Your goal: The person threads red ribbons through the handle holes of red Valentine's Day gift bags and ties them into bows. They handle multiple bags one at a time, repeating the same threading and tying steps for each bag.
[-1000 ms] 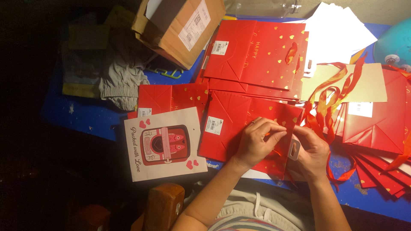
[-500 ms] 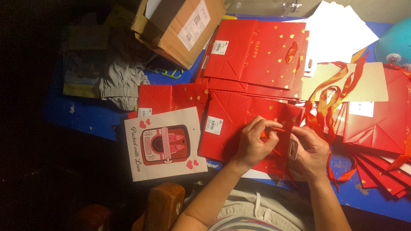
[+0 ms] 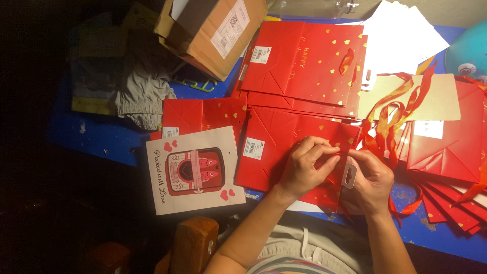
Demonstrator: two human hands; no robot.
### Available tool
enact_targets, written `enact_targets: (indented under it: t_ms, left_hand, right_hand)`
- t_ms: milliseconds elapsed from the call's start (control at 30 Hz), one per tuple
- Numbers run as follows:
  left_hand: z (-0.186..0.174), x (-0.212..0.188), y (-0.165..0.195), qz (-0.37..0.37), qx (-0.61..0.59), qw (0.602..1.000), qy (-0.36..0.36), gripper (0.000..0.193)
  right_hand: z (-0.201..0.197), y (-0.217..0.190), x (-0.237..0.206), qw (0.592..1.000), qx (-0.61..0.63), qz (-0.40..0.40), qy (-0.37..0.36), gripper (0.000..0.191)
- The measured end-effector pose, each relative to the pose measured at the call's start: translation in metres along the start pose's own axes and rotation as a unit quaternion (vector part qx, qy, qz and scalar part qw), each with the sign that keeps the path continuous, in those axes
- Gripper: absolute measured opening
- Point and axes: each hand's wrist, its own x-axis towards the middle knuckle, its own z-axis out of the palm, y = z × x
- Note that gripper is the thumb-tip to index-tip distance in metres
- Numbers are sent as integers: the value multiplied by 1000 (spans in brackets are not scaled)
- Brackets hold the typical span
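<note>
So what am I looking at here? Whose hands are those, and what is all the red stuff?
The picture comes from a camera worn on a person's head, looking down at their own two hands. There is no machine. The left hand and the right hand meet over a flat red paper bag dotted with gold hearts, lying on a blue table. The right hand seems to pinch a small pale tag; the left fingers press on the bag's edge. More red bags are stacked behind, and orange-red ribbons curl to the right. To the left lies a beige card with a red picture and hearts, and behind it a cardboard box and some grey cloth.
</note>
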Motion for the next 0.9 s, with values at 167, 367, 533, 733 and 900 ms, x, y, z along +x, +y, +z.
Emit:
enact_targets:
  t_ms: [167, 367, 533, 733, 900]
  left_hand:
    - [2, -1, -2, -1, 11, 1000, -1, 9]
    - [3, -5, -9, -13, -5, 1000, -2, 11]
    - [9, -9, -13, -130, -96, 987, 1, 12]
    - [2, -4, -6, -45, -44, 998, -1, 24]
    - [1, -3, -6, 7, 3, 1000, -7, 21]
  right_hand:
    - [-1, 3, 0, 1000, -11, 3, 0, 14]
    - [-4, 5, 0, 999, 14, -27, -18, 16]
    - [-4, 3, 1, 999, 20, -33, -20, 14]
    - [-2, 2, 0, 999, 20, -26, -10, 13]
    - [-3, 1, 1, 999, 13, -37, -8, 13]
